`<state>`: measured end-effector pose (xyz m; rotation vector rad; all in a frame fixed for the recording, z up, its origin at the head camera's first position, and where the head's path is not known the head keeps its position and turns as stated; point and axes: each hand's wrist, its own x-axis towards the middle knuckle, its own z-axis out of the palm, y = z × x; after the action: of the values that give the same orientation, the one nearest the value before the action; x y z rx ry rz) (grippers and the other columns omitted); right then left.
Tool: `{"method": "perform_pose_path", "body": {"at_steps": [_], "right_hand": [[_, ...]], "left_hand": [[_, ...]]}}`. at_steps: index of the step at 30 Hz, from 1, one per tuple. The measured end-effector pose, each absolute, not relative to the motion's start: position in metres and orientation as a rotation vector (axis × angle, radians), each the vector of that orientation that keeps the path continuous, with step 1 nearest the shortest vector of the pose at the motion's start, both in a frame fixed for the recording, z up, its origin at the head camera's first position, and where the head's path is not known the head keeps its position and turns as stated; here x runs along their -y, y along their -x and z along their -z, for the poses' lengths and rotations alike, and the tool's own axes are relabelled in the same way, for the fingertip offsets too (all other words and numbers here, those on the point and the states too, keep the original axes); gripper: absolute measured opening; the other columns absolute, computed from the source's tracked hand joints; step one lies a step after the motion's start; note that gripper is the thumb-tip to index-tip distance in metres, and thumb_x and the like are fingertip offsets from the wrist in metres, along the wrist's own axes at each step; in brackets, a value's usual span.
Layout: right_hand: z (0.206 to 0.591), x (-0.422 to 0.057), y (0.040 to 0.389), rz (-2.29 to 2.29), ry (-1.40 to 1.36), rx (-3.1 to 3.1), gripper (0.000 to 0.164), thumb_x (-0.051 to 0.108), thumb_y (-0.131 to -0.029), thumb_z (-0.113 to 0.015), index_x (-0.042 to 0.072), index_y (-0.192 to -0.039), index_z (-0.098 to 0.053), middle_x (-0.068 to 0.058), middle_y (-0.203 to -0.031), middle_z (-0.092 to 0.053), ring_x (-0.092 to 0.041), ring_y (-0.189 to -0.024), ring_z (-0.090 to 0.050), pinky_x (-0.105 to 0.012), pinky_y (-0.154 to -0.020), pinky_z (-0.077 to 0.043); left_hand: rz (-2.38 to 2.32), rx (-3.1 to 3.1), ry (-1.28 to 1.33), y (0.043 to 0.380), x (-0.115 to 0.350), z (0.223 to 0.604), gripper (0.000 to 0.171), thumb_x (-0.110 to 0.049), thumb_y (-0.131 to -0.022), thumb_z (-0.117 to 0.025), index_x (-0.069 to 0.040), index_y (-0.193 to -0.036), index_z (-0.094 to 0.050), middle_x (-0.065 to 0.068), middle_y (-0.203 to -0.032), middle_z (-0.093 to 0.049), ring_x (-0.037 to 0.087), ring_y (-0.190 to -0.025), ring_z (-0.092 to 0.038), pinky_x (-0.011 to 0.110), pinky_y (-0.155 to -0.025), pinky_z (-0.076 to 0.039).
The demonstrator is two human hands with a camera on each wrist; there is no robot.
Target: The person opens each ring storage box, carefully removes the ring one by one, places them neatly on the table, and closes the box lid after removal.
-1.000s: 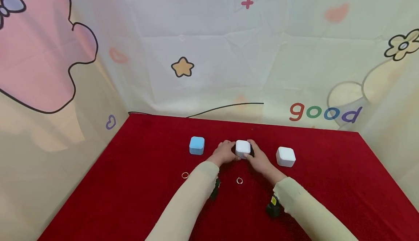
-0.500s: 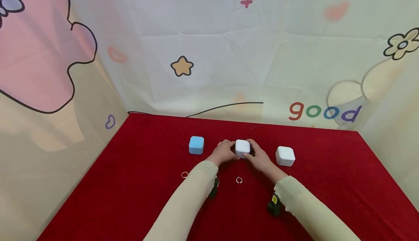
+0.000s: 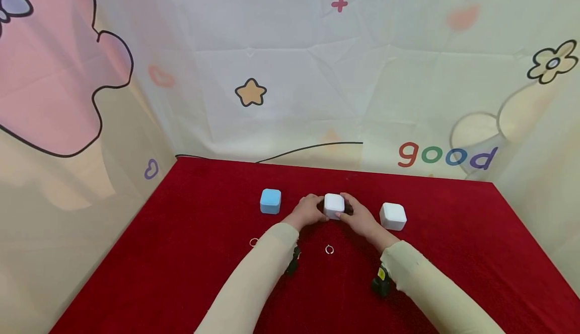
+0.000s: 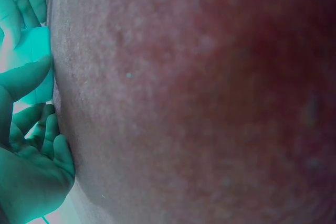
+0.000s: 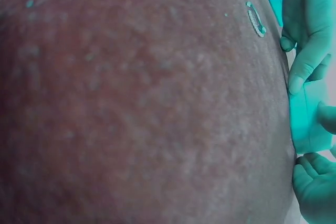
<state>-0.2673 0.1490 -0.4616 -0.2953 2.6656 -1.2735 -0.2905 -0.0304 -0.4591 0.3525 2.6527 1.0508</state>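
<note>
A small white ring box (image 3: 334, 205) with rounded corners rests on the red cloth between my two hands. On its left side my left hand (image 3: 305, 210) holds it with bent fingers and thumb. My right hand (image 3: 361, 219) grips the opposite side, its thumb on the front face. A fine seam crosses the box (image 5: 304, 121) in the right wrist view. Nearer to me lie two rings: a silver-looking one (image 3: 329, 249) in front of the box, and a thin one (image 3: 254, 242) beside my left sleeve, partly covered by it.
A light blue box (image 3: 270, 201) stands to the left of my hands, and a second white box (image 3: 393, 216) to the right. Red cloth (image 3: 181, 253) covers the table. A printed curtain (image 3: 290, 72) hangs along its back edge.
Both hands stay on the white ring box, with hardly any movement. The whole view has shifted very slightly. Boxes and rings keep their places on the cloth.
</note>
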Motion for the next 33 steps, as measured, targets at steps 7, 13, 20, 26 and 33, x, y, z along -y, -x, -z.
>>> {"method": "perform_pose_path", "body": {"at_steps": [7,13,20,26,33], "right_hand": [[0.458,-0.15,0.267,1.238,0.292,-2.677,0.065,0.011,-0.101,-0.061,-0.005,-0.156,-0.03,-0.033,-0.155,-0.043,-0.048,-0.142,-0.045,-0.059,-0.119,-0.037],[0.456,-0.15,0.267,1.225,0.29,-2.685,0.065,0.011,-0.1,-0.061,-0.005,-0.156,-0.031,-0.033,-0.154,-0.044,-0.047,-0.142,-0.046,-0.059,-0.118,-0.038],[0.455,-0.152,0.264,1.229,0.274,-2.708,0.065,0.012,-0.1,-0.063,-0.007,-0.155,-0.034,-0.032,-0.153,-0.046,-0.047,-0.14,-0.049,-0.058,-0.116,-0.041],[0.455,-0.154,0.263,1.251,0.242,-2.701,0.062,0.014,-0.1,-0.063,-0.007,-0.153,-0.038,-0.032,-0.15,-0.05,-0.046,-0.138,-0.052,-0.057,-0.114,-0.044],[0.454,-0.159,0.26,1.282,0.194,-2.683,0.059,0.017,-0.101,-0.064,-0.005,-0.151,-0.042,-0.03,-0.15,-0.052,-0.045,-0.137,-0.053,-0.055,-0.112,-0.046]], "left_hand": [[-1.054,-2.638,-0.358,0.289,0.032,0.457,0.063,-0.013,-0.093,-0.072,-0.001,-0.15,-0.049,0.02,-0.145,-0.053,0.032,-0.133,-0.047,0.047,-0.116,-0.044],[-1.077,-2.612,-0.37,0.291,0.034,0.456,0.062,-0.011,-0.093,-0.071,0.001,-0.15,-0.048,0.021,-0.147,-0.052,0.033,-0.136,-0.048,0.047,-0.118,-0.042],[-1.098,-2.572,-0.396,0.288,0.036,0.45,0.057,-0.008,-0.095,-0.07,0.0,-0.149,-0.051,0.018,-0.149,-0.056,0.031,-0.135,-0.054,0.046,-0.116,-0.045],[-1.083,-2.562,-0.343,0.284,0.038,0.445,0.055,-0.01,-0.095,-0.07,-0.001,-0.147,-0.053,0.018,-0.149,-0.058,0.03,-0.132,-0.055,0.045,-0.114,-0.047],[-1.002,-2.607,-0.371,0.294,0.04,0.457,0.051,-0.014,-0.093,-0.073,-0.003,-0.141,-0.061,0.014,-0.141,-0.065,0.026,-0.126,-0.06,0.04,-0.109,-0.051]]}}
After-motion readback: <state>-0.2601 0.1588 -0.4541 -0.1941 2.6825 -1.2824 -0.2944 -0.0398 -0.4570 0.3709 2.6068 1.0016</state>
